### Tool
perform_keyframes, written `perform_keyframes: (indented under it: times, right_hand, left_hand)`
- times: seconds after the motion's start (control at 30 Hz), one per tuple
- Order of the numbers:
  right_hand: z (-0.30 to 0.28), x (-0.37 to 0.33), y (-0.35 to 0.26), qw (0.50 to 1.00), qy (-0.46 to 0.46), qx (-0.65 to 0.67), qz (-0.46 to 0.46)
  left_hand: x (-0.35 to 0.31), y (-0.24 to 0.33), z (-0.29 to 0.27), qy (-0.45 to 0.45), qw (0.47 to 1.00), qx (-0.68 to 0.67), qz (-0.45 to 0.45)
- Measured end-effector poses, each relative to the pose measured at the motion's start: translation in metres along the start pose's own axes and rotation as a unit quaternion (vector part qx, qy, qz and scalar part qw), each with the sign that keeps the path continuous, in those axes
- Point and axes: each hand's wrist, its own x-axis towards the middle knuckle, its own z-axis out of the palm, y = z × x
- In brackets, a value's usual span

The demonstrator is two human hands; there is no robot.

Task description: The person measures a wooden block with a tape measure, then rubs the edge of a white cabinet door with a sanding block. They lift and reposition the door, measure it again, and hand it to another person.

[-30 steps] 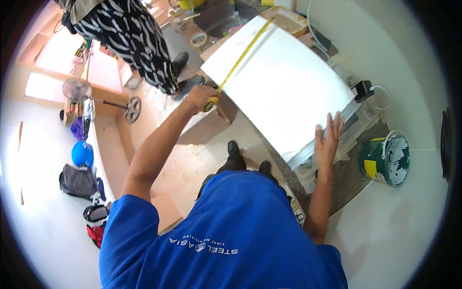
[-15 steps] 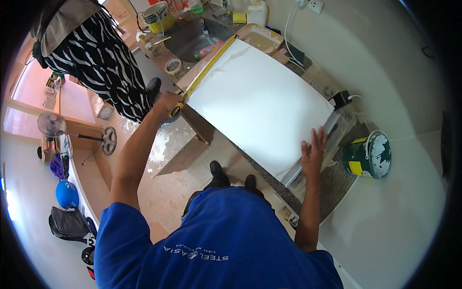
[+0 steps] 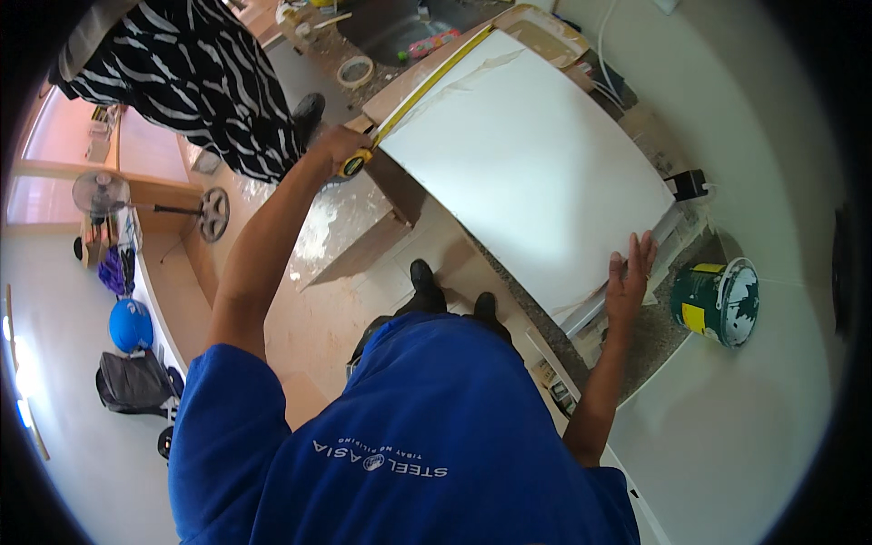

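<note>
A large white panel [image 3: 527, 173] lies over the stone countertop, with brownish tape or film along its far-left and near-right edges. My left hand [image 3: 343, 145] is closed round a yellow tape measure [image 3: 355, 163] at the panel's left corner. Its yellow blade [image 3: 434, 84] stretches along the panel's far-left edge, up to the far corner. At the right end of the panel, my right hand [image 3: 629, 277] rests with fingers stretched out, touching its edge. What lies under the right palm is hidden.
Beyond the panel are a sink [image 3: 409, 32], a tan tray [image 3: 545, 36] and a tape roll [image 3: 355, 72]. A paint-smeared green bucket [image 3: 718, 302] stands at right. Left are a person in patterned trousers [image 3: 200, 91], a plaster-stained box [image 3: 350, 218] and a fan [image 3: 100, 193].
The view has shifted, so the panel and sink appear higher and further right. My left hand keeps its hold on the tape measure; my right hand stays at the panel's right end.
</note>
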Motion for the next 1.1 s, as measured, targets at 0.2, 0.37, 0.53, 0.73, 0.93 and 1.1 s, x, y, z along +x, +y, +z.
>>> perform_keyframes:
  times: [0.2,0.37,0.53,0.73,0.93,1.1]
  right_hand:
    - [-0.004,0.002,0.004,1.000,-0.018,-0.022,0.000]
    - [-0.006,0.003,0.005,1.000,-0.026,-0.010,-0.004]
    - [-0.006,0.003,0.003,1.000,-0.025,-0.005,-0.010]
    - [-0.005,0.005,0.001,0.999,-0.025,-0.018,-0.008]
    - [-0.004,0.005,-0.001,0.999,-0.027,-0.031,0.004]
    - [-0.007,0.005,-0.007,0.999,-0.031,-0.039,0.019]
  left_hand:
    - [-0.009,0.018,0.000,-0.056,0.986,-0.100,-0.120]
    - [-0.007,0.016,-0.005,-0.090,0.980,-0.123,-0.126]
    - [-0.006,0.016,-0.008,-0.114,0.979,-0.124,-0.115]
    - [0.002,0.012,-0.015,-0.135,0.974,-0.133,-0.120]
    - [-0.005,0.019,-0.014,-0.121,0.977,-0.131,-0.113]
    - [-0.003,0.016,-0.010,-0.108,0.981,-0.116,-0.110]
